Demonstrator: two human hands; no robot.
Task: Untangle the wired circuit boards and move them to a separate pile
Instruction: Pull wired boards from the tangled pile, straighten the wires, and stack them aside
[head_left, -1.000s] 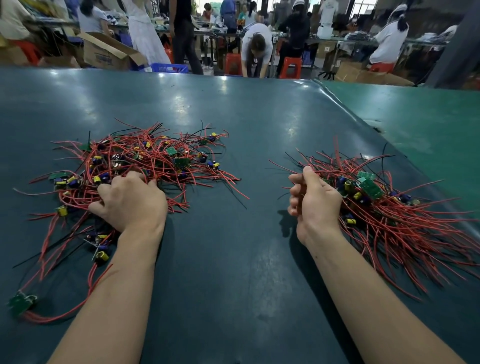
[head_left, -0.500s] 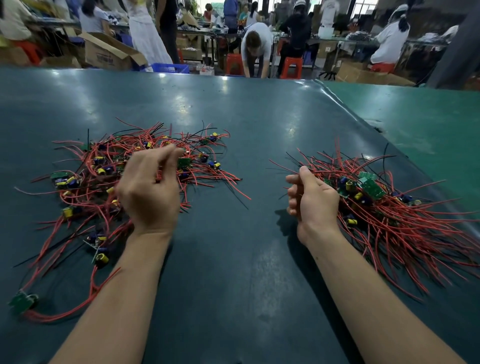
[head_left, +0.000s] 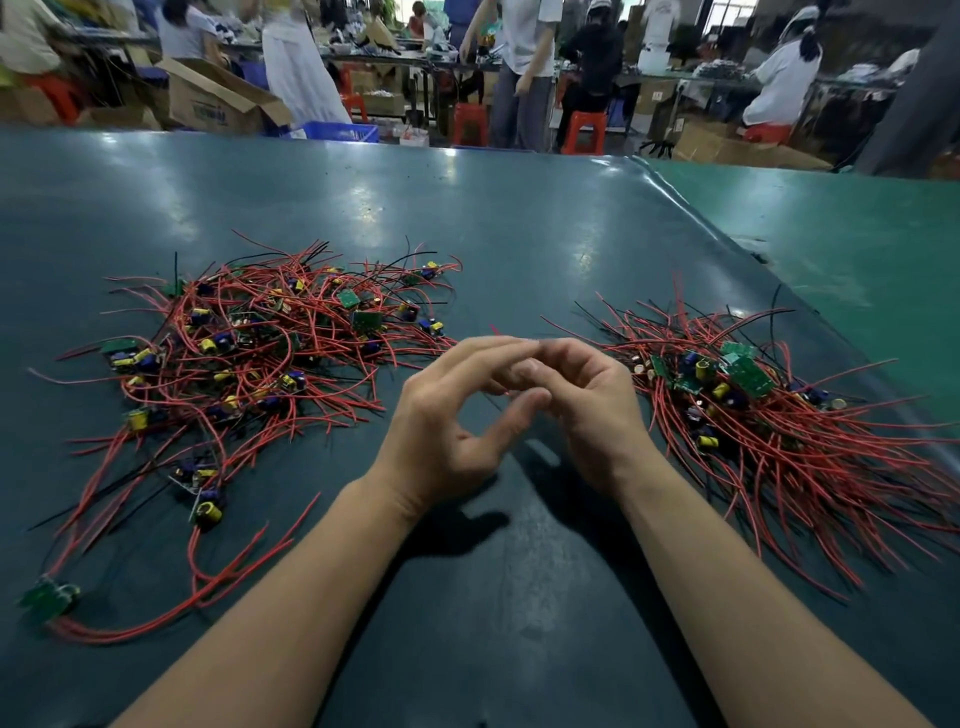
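Note:
The tangled pile (head_left: 270, 343) of small green circuit boards with red and black wires lies on the left of the dark green table (head_left: 467, 228). A second pile (head_left: 769, 415), its wires combed out more evenly, lies on the right. My left hand (head_left: 452, 421) and my right hand (head_left: 587, 410) meet above the bare strip between the piles, fingers curled, fingertips touching. A thin red wire (head_left: 494, 329) pokes out above the fingertips, and both hands seem to pinch it. Whatever else they hold is hidden.
A lone board (head_left: 47, 597) with long red wires lies at the near left, apart from the piles. A lighter green table (head_left: 857, 249) adjoins on the right. Behind the table's far edge people work among cardboard boxes (head_left: 218, 104) and red stools (head_left: 582, 130).
My left hand left the left pile and swung right to the middle. My right hand came away from the right pile and moved left to meet it.

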